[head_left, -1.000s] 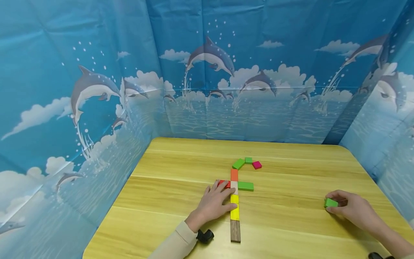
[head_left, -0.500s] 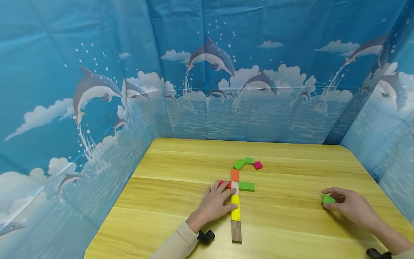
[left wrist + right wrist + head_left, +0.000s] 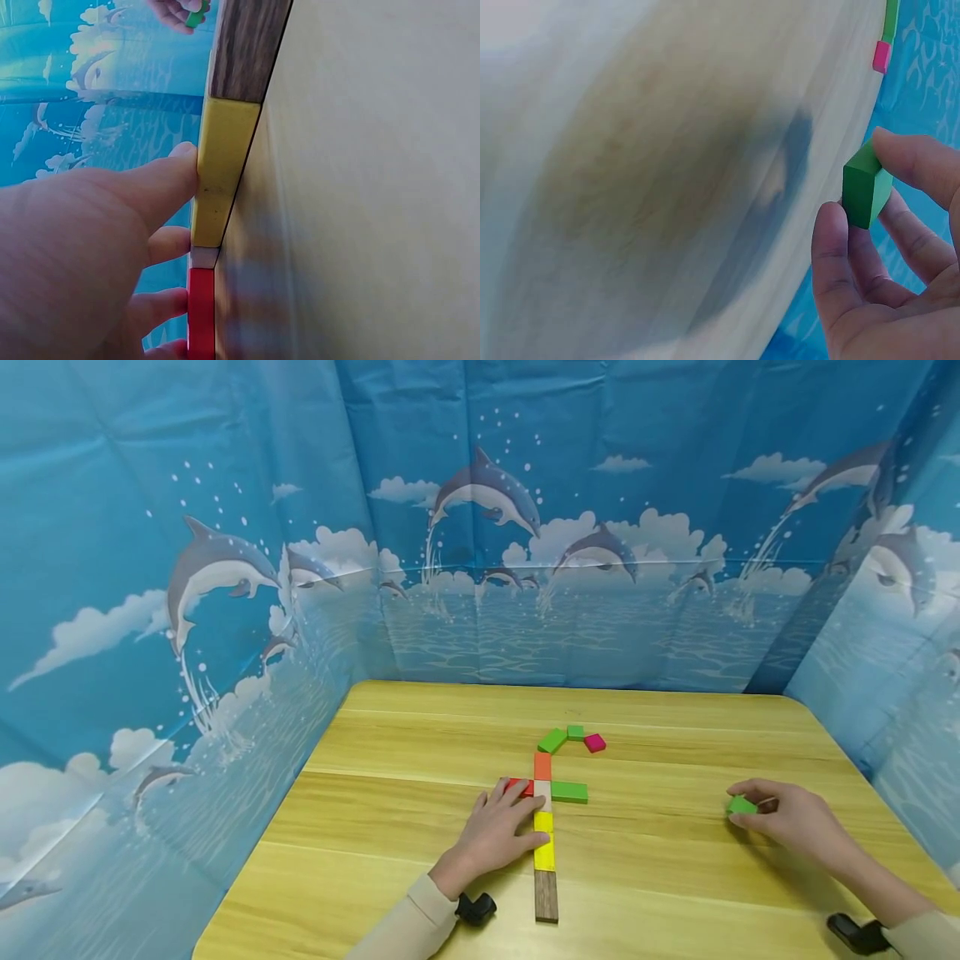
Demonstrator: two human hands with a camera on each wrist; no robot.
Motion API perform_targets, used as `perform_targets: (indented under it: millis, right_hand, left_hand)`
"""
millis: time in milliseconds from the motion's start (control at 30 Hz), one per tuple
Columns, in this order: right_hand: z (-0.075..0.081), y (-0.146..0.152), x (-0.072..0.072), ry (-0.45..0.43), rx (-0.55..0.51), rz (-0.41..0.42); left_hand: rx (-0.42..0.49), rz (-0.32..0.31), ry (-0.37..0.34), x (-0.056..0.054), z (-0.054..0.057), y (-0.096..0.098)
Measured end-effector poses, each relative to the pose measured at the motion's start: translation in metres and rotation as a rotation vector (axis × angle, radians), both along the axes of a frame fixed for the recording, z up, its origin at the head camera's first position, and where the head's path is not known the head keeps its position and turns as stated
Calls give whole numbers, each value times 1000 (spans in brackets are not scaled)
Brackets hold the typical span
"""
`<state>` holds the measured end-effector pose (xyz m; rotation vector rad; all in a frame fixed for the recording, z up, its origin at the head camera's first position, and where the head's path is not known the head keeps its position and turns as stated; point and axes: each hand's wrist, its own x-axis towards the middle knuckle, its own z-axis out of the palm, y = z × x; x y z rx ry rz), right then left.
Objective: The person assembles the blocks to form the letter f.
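Note:
My left hand [image 3: 495, 837] rests with spread fingers on a row of flat toy blocks. In the left wrist view, its fingertips touch the red block [image 3: 201, 319], the whitish block [image 3: 204, 257] and the yellow blocks [image 3: 223, 161]. Off to the right, my right hand [image 3: 802, 822] pinches a small green block [image 3: 861, 187] between thumb and fingers, held above the table. An orange block [image 3: 543, 766] lies beyond the whitish one, and a dark brown block [image 3: 546, 897] forms the near end. A longer green block [image 3: 570, 792] sticks out rightward from the row.
At the row's far end, a green block [image 3: 552, 742], a smaller green block [image 3: 575, 732] and a magenta block [image 3: 595, 742] curve to the right. A blue dolphin-print curtain [image 3: 480, 635] surrounds the wooden table [image 3: 675, 760] at the back and sides.
My right hand has moved left and slightly away from me over the table, carrying the green block. The left hand stays on the row, and the laid blocks have not moved.

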<state>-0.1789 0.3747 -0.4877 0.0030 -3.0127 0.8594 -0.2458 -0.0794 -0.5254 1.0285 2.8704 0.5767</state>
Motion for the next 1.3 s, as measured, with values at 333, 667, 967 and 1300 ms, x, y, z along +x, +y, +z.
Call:
perform_targets:
  millis: [333,667,967,1300]
  right_hand:
    - [3,-20,-15,40,-23,26]
    - [3,-35,-31,65,-64,40]
    - [-1,-49,-48,83,-81,44]
    - [-5,-70,-68,78,-118,48]
  left_hand:
    - [-3,-2,4,-2,-2,1]
    - [-11,7,5,-2,-1,3]
    - [-8,11,6,-3,-1,3]
    - [-4,4,0,-3,-1,3]
